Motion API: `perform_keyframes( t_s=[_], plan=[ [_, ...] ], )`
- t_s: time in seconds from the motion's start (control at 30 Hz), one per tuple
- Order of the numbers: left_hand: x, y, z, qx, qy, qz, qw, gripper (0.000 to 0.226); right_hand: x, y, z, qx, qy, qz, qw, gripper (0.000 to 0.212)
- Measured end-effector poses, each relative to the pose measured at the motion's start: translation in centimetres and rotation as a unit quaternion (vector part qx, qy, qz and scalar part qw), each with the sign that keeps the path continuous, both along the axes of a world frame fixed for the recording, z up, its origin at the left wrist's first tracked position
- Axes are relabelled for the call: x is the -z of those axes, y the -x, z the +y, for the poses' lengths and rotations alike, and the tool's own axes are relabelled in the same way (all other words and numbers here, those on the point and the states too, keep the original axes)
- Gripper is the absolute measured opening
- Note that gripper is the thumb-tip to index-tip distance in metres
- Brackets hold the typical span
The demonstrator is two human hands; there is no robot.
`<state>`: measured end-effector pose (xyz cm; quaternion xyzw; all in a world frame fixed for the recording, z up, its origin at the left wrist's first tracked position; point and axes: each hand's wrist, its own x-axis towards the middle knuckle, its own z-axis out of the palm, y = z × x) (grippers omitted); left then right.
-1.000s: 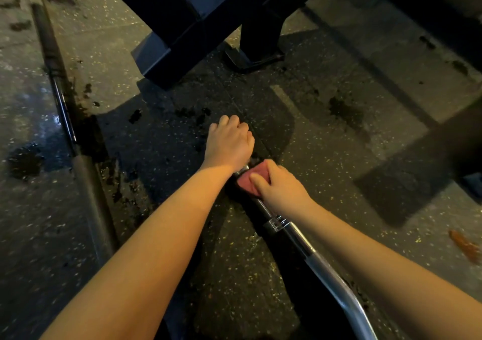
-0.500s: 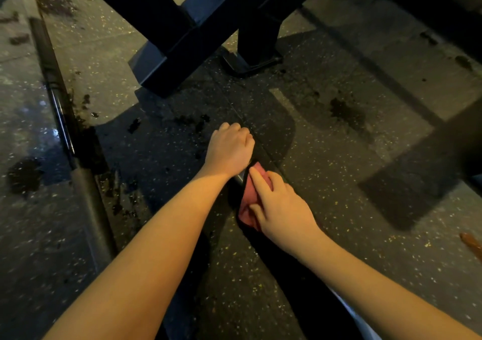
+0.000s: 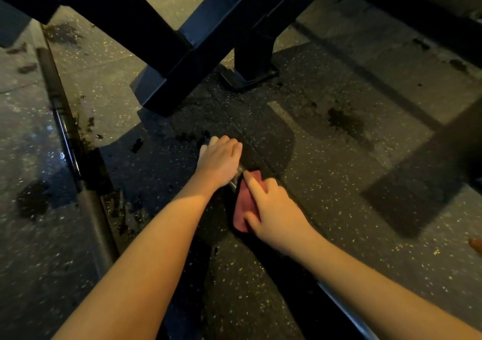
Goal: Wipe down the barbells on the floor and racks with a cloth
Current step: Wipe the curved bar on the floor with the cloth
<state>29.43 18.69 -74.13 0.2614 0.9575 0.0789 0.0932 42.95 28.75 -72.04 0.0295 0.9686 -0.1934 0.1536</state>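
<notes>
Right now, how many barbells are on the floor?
2. The left barbell lies alone on the floor. The middle barbell runs under the left hand and the cloth, mostly hidden. More may lie outside view.

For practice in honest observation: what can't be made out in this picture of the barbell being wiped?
Head view.
Middle of the barbell: covered by cloth, left hand and right hand.
Its near end: cut off by the bottom edge.
Its far end: lost in shadow.
Orange thing: cut by right edge.
</notes>
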Motion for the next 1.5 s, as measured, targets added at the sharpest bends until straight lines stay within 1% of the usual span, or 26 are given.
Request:
perform_keyframes(
  t_s=[0.07, 0.13, 0.17, 0.23, 0.3, 0.37, 0.43, 0.5, 0.53, 0.57, 0.63, 0.67, 0.73, 0.8, 0.87, 0.93, 1.0, 1.1, 1.17, 1.23, 1.3, 1.4, 1.5],
  plan=[
    [-0.1, -0.4, -0.2, -0.014, -0.009, 0.0, 1.0, 0.03, -0.1, -1.2, -0.2, -0.022, -0.039, 0.0, 0.999, 0.081],
    [0.1, -0.7, -0.7, -0.032, -0.038, -0.006, 0.999, 0.043, -0.1, -0.6, -0.3, -0.014, -0.041, -0.007, 0.999, 0.083],
    [0.3, -0.8, -1.3, -0.053, -0.049, -0.017, 0.997, 0.046, 0.0, 0.0, -0.1, -0.004, -0.031, -0.015, 0.999, 0.083],
    [0.7, -1.3, -3.3, -0.106, -0.071, -0.054, 0.99, 0.04, 0.2, 1.5, 0.8, 0.023, -0.004, -0.042, 0.999, 0.08],
    [1.7, -2.1, -5.1, -0.121, -0.092, -0.088, 0.984, 0.044, 0.4, 2.7, 1.7, 0.044, 0.013, -0.062, 0.997, 0.075],
    [2.3, -2.9, -5.7, -0.114, -0.117, -0.107, 0.981, 0.044, 0.7, 3.5, 1.8, 0.05, 0.015, -0.054, 0.997, 0.068],
    [2.5, -3.2, -5.0, -0.136, -0.164, -0.115, 0.97, 0.039, 0.9, 4.2, 1.3, 0.057, 0.012, -0.032, 0.998, 0.063],
    [2.8, -2.8, -4.5, -0.167, -0.197, -0.133, 0.957, 0.034, 1.0, 5.2, 0.5, 0.054, 0.007, -0.026, 0.998, 0.064],
    [3.1, -2.5, -4.7, -0.176, -0.217, -0.147, 0.949, 0.031, 0.9, 5.9, 0.1, 0.05, 0.006, -0.031, 0.998, 0.065],
    [3.3, -2.2, -5.2, -0.18, -0.254, -0.171, 0.935, 0.029, 0.8, 6.7, -0.2, 0.047, 0.006, -0.04, 0.998, 0.066],
    [3.2, -1.6, -6.6, -0.183, -0.345, -0.247, 0.887, 0.027, 0.7, 8.3, -0.6, 0.042, 0.009, -0.064, 0.997, 0.063],
    [2.8, -1.7, -7.0, -0.186, -0.37, -0.284, 0.865, 0.026, 0.6, 9.1, -0.6, 0.041, 0.014, -0.073, 0.996, 0.06],
    [2.2, -1.9, -7.5, -0.195, -0.38, -0.328, 0.843, 0.026, 0.5, 9.9, -0.5, 0.042, 0.031, -0.079, 0.996, 0.056],
    [2.3, -2.1, -7.8, -0.192, -0.383, -0.321, 0.845, 0.028, 0.4, 9.3, -0.2, 0.036, 0.048, -0.062, 0.996, 0.054],
    [2.1, -2.2, -8.0, -0.185, -0.372, -0.326, 0.849, 0.036, 0.4, 7.5, 0.0, 0.016, 0.062, -0.031, 0.997, 0.055],
    [2.1, -1.9, -8.1, -0.186, -0.352, -0.331, 0.856, 0.041, 0.5, 5.3, 0.1, -0.022, 0.05, -0.011, 0.998, 0.065],
    [2.0, -1.9, -8.1, -0.18, -0.355, -0.333, 0.855, 0.042, 0.6, 4.2, 0.0, -0.039, 0.02, -0.007, 0.999, 0.075],
    [2.3, -2.1, -7.8, -0.183, -0.364, -0.319, 0.856, 0.044, 0.7, 5.2, -0.6, -0.022, -0.027, -0.006, 0.999, 0.077],
    [2.1, -2.1, -7.8, -0.183, -0.366, -0.324, 0.853, 0.047, 0.7, 6.9, -1.1, -0.002, -0.06, 0.008, 0.998, 0.07],
    [1.9, -2.0, -7.7, -0.19, -0.367, -0.334, 0.847, 0.049, 0.7, 7.7, -1.4, 0.004, -0.069, 0.02, 0.997, 0.063],
    [1.7, -1.9, -7.8, -0.195, -0.357, -0.337, 0.849, 0.047, 0.6, 6.3, -1.1, -0.01, -0.049, 0.027, 0.998, 0.069],
    [1.7, -2.1, -7.6, -0.189, -0.341, -0.326, 0.861, 0.043, 0.5, 2.0, 0.1, -0.024, -0.056, 0.017, 0.998, 0.082],
    [1.3, -2.4, -7.0, -0.197, -0.347, -0.298, 0.867, 0.04, 0.3, 1.1, 0.7, -0.007, -0.076, 0.0, 0.997, 0.083]
  ],
)
